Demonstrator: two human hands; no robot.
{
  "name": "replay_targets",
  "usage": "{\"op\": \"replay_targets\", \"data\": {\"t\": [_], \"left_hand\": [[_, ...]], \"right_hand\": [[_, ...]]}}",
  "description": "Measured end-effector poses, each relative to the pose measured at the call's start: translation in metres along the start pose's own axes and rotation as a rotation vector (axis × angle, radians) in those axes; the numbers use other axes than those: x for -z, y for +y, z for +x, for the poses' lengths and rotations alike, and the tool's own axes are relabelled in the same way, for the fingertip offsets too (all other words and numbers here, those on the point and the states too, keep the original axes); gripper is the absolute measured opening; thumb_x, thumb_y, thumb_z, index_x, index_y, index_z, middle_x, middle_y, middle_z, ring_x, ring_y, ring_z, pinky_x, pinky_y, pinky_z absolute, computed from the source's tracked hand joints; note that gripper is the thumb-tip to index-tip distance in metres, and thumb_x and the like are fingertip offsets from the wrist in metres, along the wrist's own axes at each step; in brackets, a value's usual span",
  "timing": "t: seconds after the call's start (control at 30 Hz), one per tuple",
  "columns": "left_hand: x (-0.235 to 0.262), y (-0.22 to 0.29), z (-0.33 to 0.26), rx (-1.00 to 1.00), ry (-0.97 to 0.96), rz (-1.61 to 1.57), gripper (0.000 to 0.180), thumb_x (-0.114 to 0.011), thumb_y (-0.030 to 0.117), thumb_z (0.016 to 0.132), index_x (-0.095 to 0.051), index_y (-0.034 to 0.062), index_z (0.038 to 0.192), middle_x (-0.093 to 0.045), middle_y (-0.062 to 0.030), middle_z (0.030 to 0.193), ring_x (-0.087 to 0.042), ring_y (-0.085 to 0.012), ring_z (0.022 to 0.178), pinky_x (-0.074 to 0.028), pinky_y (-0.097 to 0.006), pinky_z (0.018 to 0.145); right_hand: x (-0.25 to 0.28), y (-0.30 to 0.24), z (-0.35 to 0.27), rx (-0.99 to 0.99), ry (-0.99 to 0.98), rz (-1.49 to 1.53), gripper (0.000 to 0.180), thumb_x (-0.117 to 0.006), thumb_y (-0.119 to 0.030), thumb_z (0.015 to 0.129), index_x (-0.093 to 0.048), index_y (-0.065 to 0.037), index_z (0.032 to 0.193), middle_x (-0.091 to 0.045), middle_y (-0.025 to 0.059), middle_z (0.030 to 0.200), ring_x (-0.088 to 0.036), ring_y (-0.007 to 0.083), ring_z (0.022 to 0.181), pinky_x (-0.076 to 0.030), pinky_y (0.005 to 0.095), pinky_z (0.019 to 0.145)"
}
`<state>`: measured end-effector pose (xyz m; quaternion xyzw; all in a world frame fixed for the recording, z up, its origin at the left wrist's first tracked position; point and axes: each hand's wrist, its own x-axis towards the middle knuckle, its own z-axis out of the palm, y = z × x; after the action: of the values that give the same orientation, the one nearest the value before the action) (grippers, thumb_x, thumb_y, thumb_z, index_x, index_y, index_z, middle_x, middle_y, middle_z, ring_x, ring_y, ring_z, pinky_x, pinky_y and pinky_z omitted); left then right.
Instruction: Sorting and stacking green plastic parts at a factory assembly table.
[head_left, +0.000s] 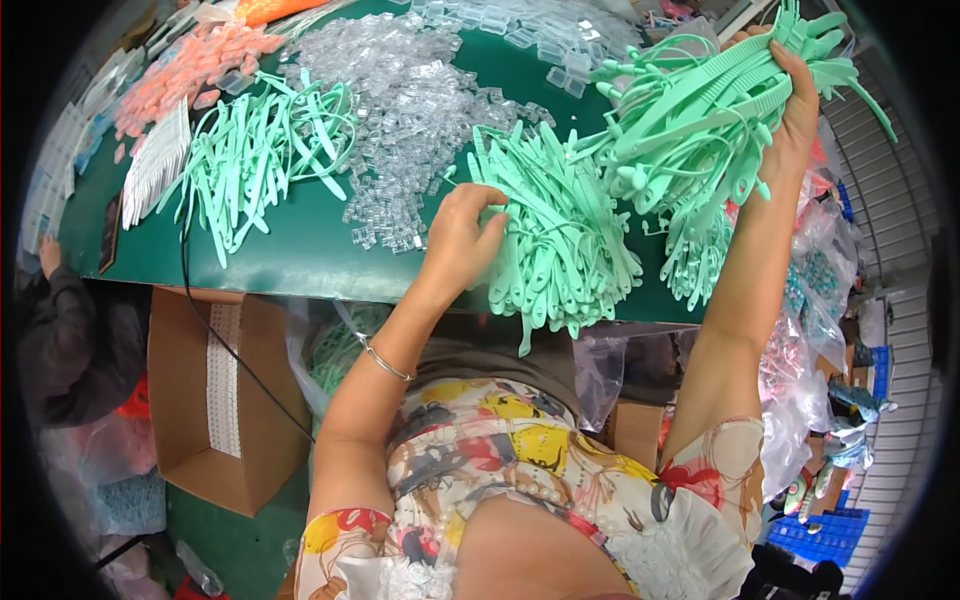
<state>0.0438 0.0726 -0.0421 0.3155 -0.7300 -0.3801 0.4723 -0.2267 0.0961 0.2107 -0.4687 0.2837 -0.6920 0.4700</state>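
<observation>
My right hand (795, 95) is raised at the upper right, its fingers wrapped round a thick bundle of mint-green ribbed straps (690, 120). Thin loops and rounded ends dangle from the bundle. At the middle of the table's near edge lies a dense pile of the same green straps (565, 240), some ends hanging over the edge. My left hand (465, 235) is at the left side of this pile, fingers bent, with thumb and forefinger apart. A smaller heap of green straps (700, 255) lies beneath the held bundle.
Clear plastic pieces (400, 120) cover the dark green table (310, 235). Left of them are more green straps (260, 160), white strips (160, 165) and orange pieces (195, 70). An open cardboard box (180, 400) stands below, a black cable crossing it. Another person's hand (49, 255) shows far left.
</observation>
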Motion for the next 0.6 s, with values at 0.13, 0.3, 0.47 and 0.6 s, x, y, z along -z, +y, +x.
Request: {"op": "replay_targets", "data": {"t": [0.13, 0.3, 0.47, 0.6], "left_hand": [[-0.001, -0.004, -0.001, -0.067, 0.003, 0.022, 0.018, -0.061, 0.006, 0.077, -0.060, 0.0028, 0.095, -0.058, -0.0067, 0.094, -0.057, -0.0167, 0.082, -0.045, -0.026, 0.062], [-0.002, 0.013, 0.008, 0.026, -0.013, -0.189, 0.023, -0.061, 0.008, 0.078, -0.059, 0.0036, 0.100, -0.060, -0.0100, 0.098, -0.059, -0.0224, 0.093, -0.046, -0.033, 0.074], [-0.001, 0.021, 0.016, 0.023, -0.021, -0.301, 0.025, -0.061, 0.009, 0.079, -0.059, 0.0039, 0.104, -0.060, -0.0084, 0.102, -0.058, -0.0200, 0.095, -0.046, -0.033, 0.078], [0.012, 0.013, 0.010, 0.064, -0.002, -0.349, 0.022, -0.060, 0.008, 0.081, -0.059, 0.0026, 0.102, -0.060, -0.0073, 0.101, -0.058, -0.0172, 0.092, -0.046, -0.029, 0.076]], "right_hand": [[-0.003, -0.004, -0.004, 0.022, 0.101, -0.084, 0.021, -0.059, -0.006, 0.076, -0.056, 0.006, 0.093, -0.062, 0.0176, 0.085, -0.062, 0.0286, 0.079, -0.053, 0.0376, 0.077], [0.004, -0.001, -0.004, -0.130, -0.005, 0.090, 0.021, -0.060, -0.004, 0.075, -0.057, 0.006, 0.093, -0.063, 0.0174, 0.084, -0.063, 0.0278, 0.077, -0.054, 0.0374, 0.074], [0.015, 0.003, -0.020, 0.009, 0.258, -0.115, 0.030, -0.061, -0.004, 0.075, -0.056, 0.007, 0.102, -0.063, 0.0179, 0.087, -0.063, 0.0262, 0.079, -0.054, 0.0367, 0.076], [-0.024, 0.016, -0.057, 0.080, 0.441, -0.120, 0.036, -0.061, -0.006, 0.074, -0.053, 0.007, 0.106, -0.061, 0.0147, 0.087, -0.060, 0.0239, 0.077, -0.052, 0.0343, 0.076]]}}
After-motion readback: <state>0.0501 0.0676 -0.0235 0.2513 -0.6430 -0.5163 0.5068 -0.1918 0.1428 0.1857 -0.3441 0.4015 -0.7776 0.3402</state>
